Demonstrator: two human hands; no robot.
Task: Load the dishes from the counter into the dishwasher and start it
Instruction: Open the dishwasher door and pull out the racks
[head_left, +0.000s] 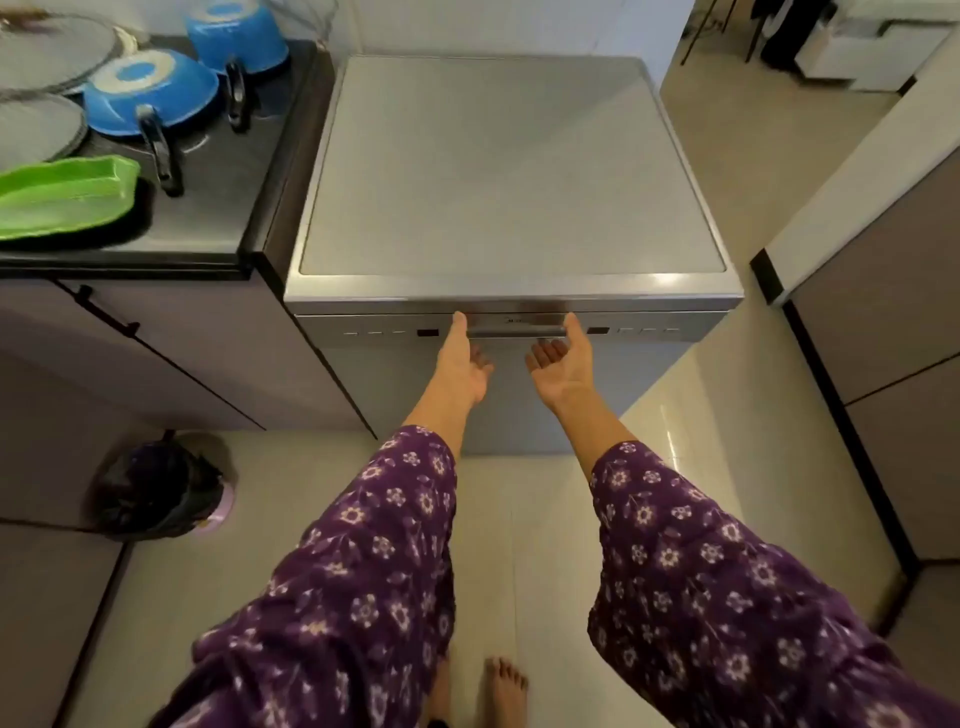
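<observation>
Two hands reach the dishwasher door handle at 12 o'clock: left hand and right hand, palms up, fingers loosely curled under the bar, gripping nothing. Door shut. At 10 o'clock, the worktop carries two blue pans, a green tray and mesh covers.

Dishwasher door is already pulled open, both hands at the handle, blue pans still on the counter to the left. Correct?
Not quite. The head view shows the dishwasher door shut, flush under its top. The left hand and right hand are at the handle, palms up, and the blue pans sit on the counter to the left.
</observation>
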